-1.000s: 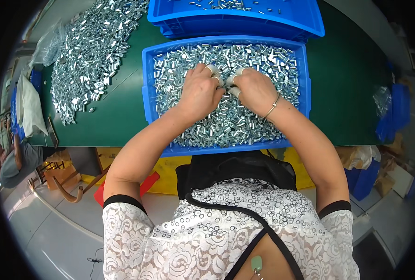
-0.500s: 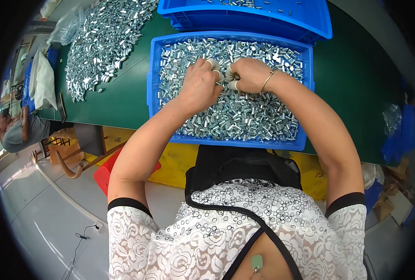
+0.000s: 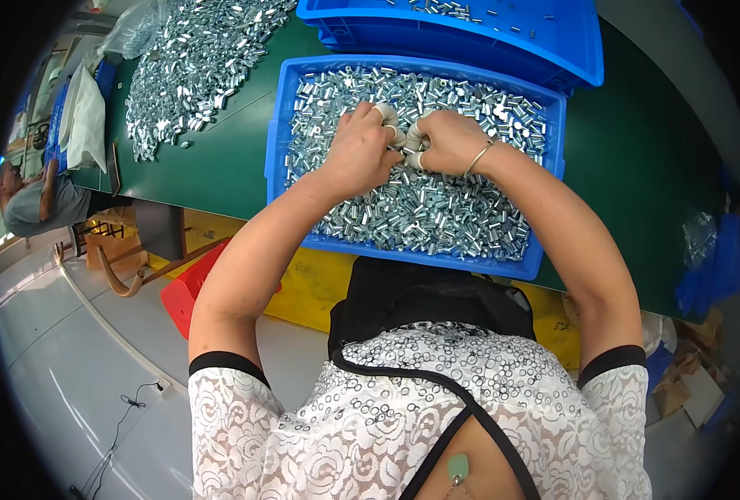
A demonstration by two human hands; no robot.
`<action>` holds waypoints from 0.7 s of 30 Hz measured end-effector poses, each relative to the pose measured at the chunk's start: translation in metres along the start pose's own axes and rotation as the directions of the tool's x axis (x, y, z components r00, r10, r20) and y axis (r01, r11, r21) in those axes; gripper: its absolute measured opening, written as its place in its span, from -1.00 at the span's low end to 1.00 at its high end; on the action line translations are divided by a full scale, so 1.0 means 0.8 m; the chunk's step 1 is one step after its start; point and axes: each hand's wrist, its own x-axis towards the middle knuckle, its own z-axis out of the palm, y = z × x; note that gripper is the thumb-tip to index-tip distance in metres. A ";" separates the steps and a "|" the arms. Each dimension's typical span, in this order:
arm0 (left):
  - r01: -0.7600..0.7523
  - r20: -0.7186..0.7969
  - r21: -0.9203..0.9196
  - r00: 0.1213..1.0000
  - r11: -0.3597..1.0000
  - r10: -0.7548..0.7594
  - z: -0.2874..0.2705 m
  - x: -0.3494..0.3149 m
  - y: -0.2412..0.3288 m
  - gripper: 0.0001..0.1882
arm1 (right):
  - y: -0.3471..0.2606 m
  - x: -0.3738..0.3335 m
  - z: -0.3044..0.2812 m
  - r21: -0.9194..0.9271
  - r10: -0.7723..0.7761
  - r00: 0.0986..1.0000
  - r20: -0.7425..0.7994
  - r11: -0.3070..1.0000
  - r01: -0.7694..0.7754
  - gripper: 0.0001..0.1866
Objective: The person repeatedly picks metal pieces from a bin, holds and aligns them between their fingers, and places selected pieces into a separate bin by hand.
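A blue plastic bin full of small shiny metal sleeves lies in front of me. Over its middle, my left hand and my right hand come close together, with pale covers on several fingertips. Both hands have their fingers curled and pinched just above the metal pieces. Whatever sits between the fingertips is too small and too covered to make out. A thin bracelet circles my right wrist.
Behind the bin stands another blue bin with a few metal pieces in it. A big heap of metal pieces lies on the green table at the left. A person is at the far left. Clear plastic bags lie at the right.
The whole view has shifted and tilted slightly. Both hands stay close together over the bin, their fingers still curled; little else differs.
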 end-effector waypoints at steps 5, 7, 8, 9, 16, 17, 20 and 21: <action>-0.083 -0.082 -0.010 0.993 0.997 0.082 -0.001 -0.002 -0.002 -0.80 | 0.008 -0.010 0.006 -0.084 -0.123 0.987 -0.104 0.990 0.115 -0.77; -0.108 -0.066 -0.043 0.992 0.993 0.105 -0.003 -0.001 -0.005 -0.81 | 0.007 -0.017 0.006 -0.049 -0.096 0.986 -0.133 0.995 0.091 -0.77; -0.121 -0.058 -0.061 0.991 0.991 0.117 -0.004 0.000 -0.005 -0.82 | 0.006 -0.023 0.007 -0.018 -0.069 0.985 -0.160 0.998 0.067 -0.78; -0.124 -0.056 -0.061 0.991 0.990 0.120 -0.005 0.001 -0.005 -0.82 | 0.005 -0.029 0.007 0.014 -0.040 0.982 -0.185 0.999 0.043 -0.78; -0.346 0.127 0.110 0.935 0.932 0.332 -0.014 0.013 -0.004 -0.90 | 0.004 -0.094 0.013 0.519 0.298 0.920 -0.254 0.845 -0.130 -0.86; -0.348 0.125 0.113 0.934 0.931 0.334 -0.016 0.019 -0.003 -0.90 | 0.005 -0.100 0.018 0.593 0.329 0.914 -0.239 0.794 -0.131 -0.88; -0.426 0.335 0.149 0.871 0.892 0.359 -0.024 0.034 0.005 -0.88 | 0.007 -0.121 0.043 0.714 0.331 0.905 -0.269 0.699 -0.043 -0.89; -0.434 0.338 0.153 0.867 0.888 0.365 -0.024 0.032 0.007 -0.88 | 0.006 -0.128 0.046 0.768 0.337 0.898 -0.283 0.641 0.001 -0.90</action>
